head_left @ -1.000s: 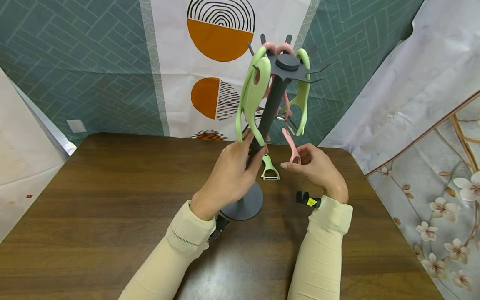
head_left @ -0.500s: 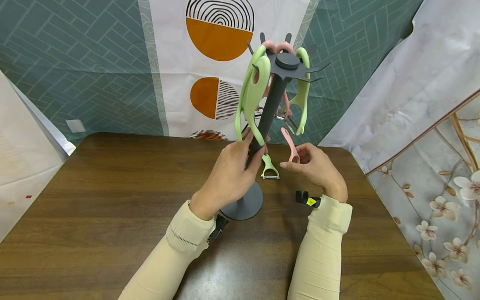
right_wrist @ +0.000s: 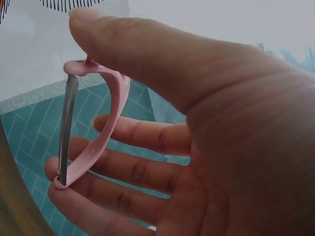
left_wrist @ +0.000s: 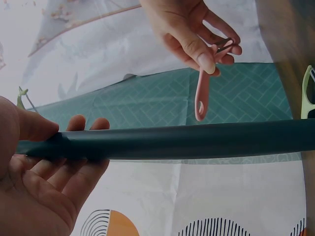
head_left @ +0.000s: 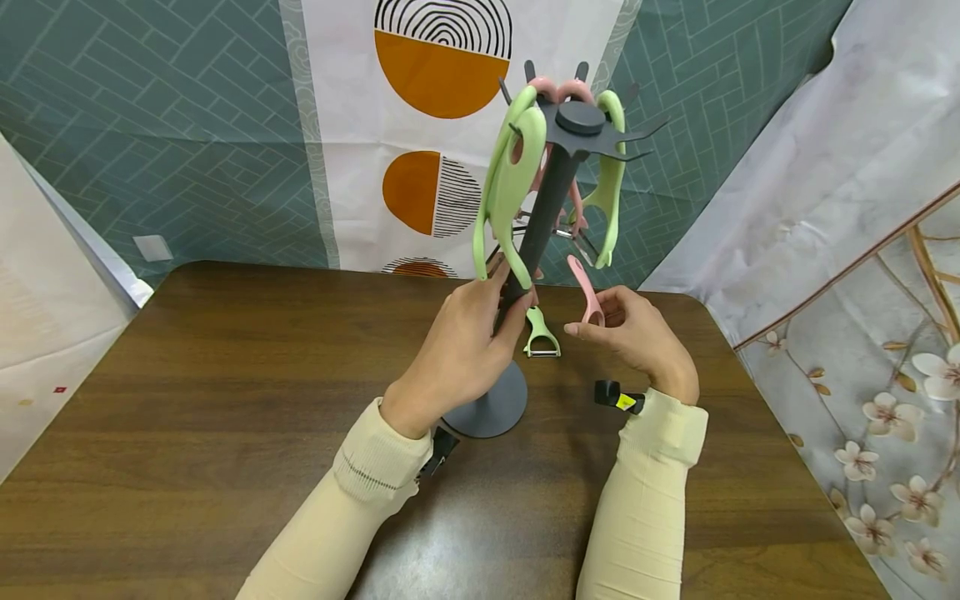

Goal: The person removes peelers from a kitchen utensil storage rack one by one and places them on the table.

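My left hand (head_left: 457, 350) grips the dark pole of a utensil stand (head_left: 551, 200), fingers and thumb around it. The stand leans, and its round base (head_left: 491, 408) is partly behind that hand and arm. Right of the pole, my right hand (head_left: 637, 337) pinches a pink Y-shaped peeler (head_left: 585, 283) by its head, with the holed handle pointing up. In the right wrist view, the peeler's blade (right_wrist: 68, 130) lies between thumb and fingers. Green peelers (head_left: 517, 179) and pink peelers (head_left: 576, 90) hang from the stand's hooks, apart from the held one.
A green peeler (head_left: 538, 333) lies on the brown wooden table (head_left: 187, 400) behind the stand, near the pole. Bare hooks (head_left: 645, 133) stick out at the stand's right side. A patterned cloth (head_left: 225, 183) hangs behind the table, and a floral cloth (head_left: 885, 417) is at the right.
Both hands keep their holds on the pole and the pink peeler. Only a slight shift of the head view shows.
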Action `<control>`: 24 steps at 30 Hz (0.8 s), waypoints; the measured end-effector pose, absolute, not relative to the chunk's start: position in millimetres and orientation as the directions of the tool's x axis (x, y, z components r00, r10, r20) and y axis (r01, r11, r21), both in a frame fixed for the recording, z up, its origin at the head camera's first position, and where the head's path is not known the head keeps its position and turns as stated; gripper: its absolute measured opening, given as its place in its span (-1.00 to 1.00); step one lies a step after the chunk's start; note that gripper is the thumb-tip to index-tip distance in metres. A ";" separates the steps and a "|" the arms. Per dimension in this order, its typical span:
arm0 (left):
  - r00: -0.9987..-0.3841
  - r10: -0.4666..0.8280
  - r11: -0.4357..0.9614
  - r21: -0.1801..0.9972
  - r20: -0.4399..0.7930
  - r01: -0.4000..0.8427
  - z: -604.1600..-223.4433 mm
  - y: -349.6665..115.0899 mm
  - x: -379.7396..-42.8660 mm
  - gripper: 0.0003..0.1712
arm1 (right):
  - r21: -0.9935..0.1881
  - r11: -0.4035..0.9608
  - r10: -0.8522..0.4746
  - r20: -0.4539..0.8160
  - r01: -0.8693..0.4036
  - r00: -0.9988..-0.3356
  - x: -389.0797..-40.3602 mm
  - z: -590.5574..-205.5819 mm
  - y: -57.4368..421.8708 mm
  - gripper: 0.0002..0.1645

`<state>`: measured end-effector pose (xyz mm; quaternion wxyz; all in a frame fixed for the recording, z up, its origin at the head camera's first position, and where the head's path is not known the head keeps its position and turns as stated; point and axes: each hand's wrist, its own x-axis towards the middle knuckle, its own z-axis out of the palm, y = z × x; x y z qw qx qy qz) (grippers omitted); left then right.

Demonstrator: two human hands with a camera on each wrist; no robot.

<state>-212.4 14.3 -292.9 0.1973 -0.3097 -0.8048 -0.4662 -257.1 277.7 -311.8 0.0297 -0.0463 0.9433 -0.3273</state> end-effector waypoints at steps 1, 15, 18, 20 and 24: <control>-0.730 0.315 0.374 0.628 0.606 0.682 -293.0 14.3 -212.4 -0.75 | -0.621 0.781 -0.106 -0.028 -0.066 -0.994 -257.2 -312.0 277.9 -0.22; -0.731 0.317 0.365 0.633 0.605 0.682 -292.6 14.5 -212.5 -0.75 | -0.615 0.786 -0.111 -0.042 -0.062 -0.993 -260.6 -315.8 280.8 -0.20; -0.734 0.317 0.369 0.635 0.601 0.679 -292.2 14.5 -211.9 -0.75 | -0.613 0.787 -0.112 -0.048 -0.059 -0.993 -260.8 -316.7 281.3 -0.18; -0.738 0.316 0.371 0.638 0.596 0.675 -292.0 14.4 -211.5 -0.74 | -0.615 0.786 -0.113 -0.051 -0.058 -0.992 -260.9 -317.1 281.6 -0.18; -0.742 0.313 0.372 0.643 0.592 0.670 -291.7 14.3 -211.2 -0.73 | -0.619 0.783 -0.114 -0.054 -0.056 -0.992 -261.0 -317.7 282.1 -0.18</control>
